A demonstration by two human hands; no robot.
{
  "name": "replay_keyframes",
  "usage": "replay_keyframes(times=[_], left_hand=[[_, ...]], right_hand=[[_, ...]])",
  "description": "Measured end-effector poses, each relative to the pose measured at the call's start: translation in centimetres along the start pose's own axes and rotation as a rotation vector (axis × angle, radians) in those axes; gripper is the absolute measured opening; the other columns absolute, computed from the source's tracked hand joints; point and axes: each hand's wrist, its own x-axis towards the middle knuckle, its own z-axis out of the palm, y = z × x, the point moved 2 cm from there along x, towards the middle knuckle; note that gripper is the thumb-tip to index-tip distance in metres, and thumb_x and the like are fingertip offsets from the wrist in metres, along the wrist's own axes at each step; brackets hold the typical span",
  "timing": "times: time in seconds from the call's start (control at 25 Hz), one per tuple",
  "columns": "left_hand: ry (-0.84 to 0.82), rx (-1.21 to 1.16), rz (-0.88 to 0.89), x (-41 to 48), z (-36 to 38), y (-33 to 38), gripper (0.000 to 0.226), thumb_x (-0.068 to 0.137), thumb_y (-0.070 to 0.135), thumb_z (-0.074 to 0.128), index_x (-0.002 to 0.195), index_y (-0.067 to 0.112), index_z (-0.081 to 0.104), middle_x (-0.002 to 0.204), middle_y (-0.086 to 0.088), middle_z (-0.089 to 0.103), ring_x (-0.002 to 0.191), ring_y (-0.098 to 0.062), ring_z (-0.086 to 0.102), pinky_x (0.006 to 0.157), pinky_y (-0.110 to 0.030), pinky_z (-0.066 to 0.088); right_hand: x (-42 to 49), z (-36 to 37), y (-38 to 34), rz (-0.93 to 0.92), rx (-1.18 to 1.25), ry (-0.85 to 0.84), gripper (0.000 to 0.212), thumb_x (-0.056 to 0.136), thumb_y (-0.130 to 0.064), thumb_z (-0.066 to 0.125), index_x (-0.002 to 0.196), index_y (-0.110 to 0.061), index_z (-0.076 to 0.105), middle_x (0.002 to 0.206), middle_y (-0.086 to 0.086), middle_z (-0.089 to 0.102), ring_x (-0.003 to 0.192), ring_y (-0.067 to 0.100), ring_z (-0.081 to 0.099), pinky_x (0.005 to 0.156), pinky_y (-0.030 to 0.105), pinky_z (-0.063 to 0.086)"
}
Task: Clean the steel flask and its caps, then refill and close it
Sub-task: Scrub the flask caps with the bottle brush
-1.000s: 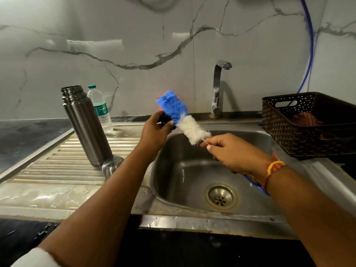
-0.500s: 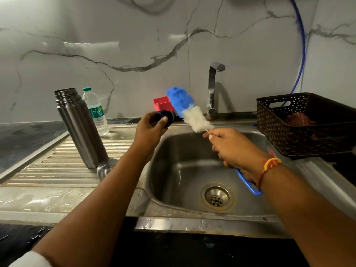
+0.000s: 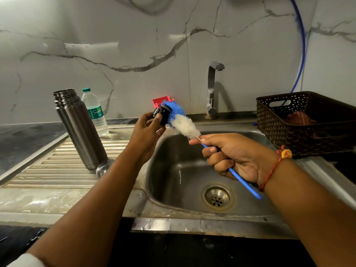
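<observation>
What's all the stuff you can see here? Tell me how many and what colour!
steel flask: one, silver, upright and open on the draining board
steel cap: one, silver, at the flask's foot
water bottle: one, clear with green cap, behind the flask
black cap: one, black, in the left hand
bottle brush: one, blue and white, in the right hand
red box: one, red, by the wall
sink: one, steel grey, in the middle
tap: one, silver, behind the sink
basket: one, brown, right of the sink
hose: one, blue, on the wall
left hand: one, holds the black cap
right hand: one, grips the bottle brush
</observation>
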Motion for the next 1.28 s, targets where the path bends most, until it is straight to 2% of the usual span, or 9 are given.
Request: replay_keyframes(times=[0.08,0.24,0.4,0.6,0.84,0.96,1.08,1.2,1.28], left_hand=[[0.031,-0.017,0.02,0.2,-0.6,0.4,0.024,0.104,0.016,0.054,0.128,0.009,0.052,0.12,-0.013,0.064,0.111,-0.022,0.067,0.104,-0.041,0.053],[-0.106,0.16,0.029,-0.1,-0.1,0.0,0.03,0.103,0.018,0.057,0.132,0.013,0.054,0.129,-0.015,0.062,0.118,-0.024,0.065,0.106,-0.043,0.053],[-0.027,0.398,0.17,-0.1,-0.4,0.5,0.035,0.102,0.015,0.059,0.136,0.012,0.051,0.128,-0.007,0.063,0.121,-0.022,0.062,0.109,-0.047,0.049],[-0.161,0.646,0.282,-1.0,1.3,0.1,0.036,0.096,0.017,0.068,0.129,0.023,0.055,0.127,0.001,0.066,0.118,-0.015,0.062,0.106,-0.041,0.051],[0.03,0.487,0.21,-0.5,0.4,0.3,0.038,0.099,0.015,0.065,0.134,0.015,0.052,0.126,-0.005,0.062,0.115,-0.022,0.064,0.106,-0.046,0.052],[0.076,0.457,0.18,-0.3,-0.2,0.3,0.04,0.098,0.017,0.067,0.135,0.014,0.052,0.129,-0.005,0.061,0.117,-0.025,0.064,0.106,-0.049,0.051],[0.06,0.48,0.185,-0.5,0.0,0.1,0.041,0.098,0.017,0.067,0.135,0.012,0.052,0.127,-0.005,0.063,0.114,-0.023,0.066,0.104,-0.046,0.053],[-0.006,0.627,0.217,-0.9,1.0,-0.2,0.041,0.097,0.019,0.067,0.135,0.011,0.053,0.121,0.0,0.063,0.099,-0.007,0.065,0.087,-0.022,0.055],[0.054,0.587,0.22,-0.6,0.4,0.0,0.04,0.097,0.018,0.068,0.133,0.011,0.054,0.122,-0.003,0.064,0.102,-0.011,0.066,0.089,-0.025,0.056]], right_hand=[[-0.2,0.2,-0.1,0.011,0.027,-0.047,0.031,0.103,-0.02,0.041,0.126,-0.008,0.06,0.06,-0.004,0.036,0.042,0.001,0.023,0.031,0.011,0.02],[-0.1,0.1,-0.3,0.035,0.148,-0.045,0.034,0.103,-0.02,0.042,0.13,-0.008,0.057,0.059,-0.005,0.035,0.04,0.001,0.024,0.03,0.011,0.019],[-0.9,0.2,-0.5,0.077,0.193,-0.102,0.033,0.102,-0.019,0.042,0.127,-0.005,0.059,0.06,-0.004,0.037,0.04,0.001,0.027,0.031,0.009,0.021],[-0.3,-0.3,-0.7,0.073,0.232,0.003,0.031,0.103,-0.016,0.039,0.126,-0.004,0.056,0.059,-0.004,0.035,0.039,0.001,0.024,0.036,0.007,0.014],[0.7,-0.5,0.0,-0.36,-0.71,0.398,0.026,0.103,-0.017,0.04,0.114,-0.019,0.063,0.065,-0.002,0.047,0.045,0.005,0.038,0.036,0.017,0.03],[0.4,-0.4,-0.2,-0.474,-0.907,0.421,0.03,0.103,-0.019,0.043,0.129,-0.021,0.06,0.07,-0.007,0.05,0.055,0.005,0.045,0.038,0.009,0.031],[0.8,0.1,0.2,-0.479,-1.099,0.371,0.033,0.103,-0.023,0.044,0.133,-0.023,0.058,0.072,-0.008,0.053,0.061,0.005,0.048,0.049,0.014,0.033],[1.3,0.0,0.4,-0.457,-1.178,0.4,0.035,0.103,-0.023,0.043,0.134,-0.024,0.058,0.075,-0.008,0.055,0.065,0.006,0.052,0.054,0.02,0.034],[1.5,0.0,0.5,-0.437,-1.214,0.376,0.034,0.102,-0.024,0.043,0.134,-0.025,0.057,0.077,-0.009,0.056,0.066,0.005,0.052,0.055,0.019,0.034]])
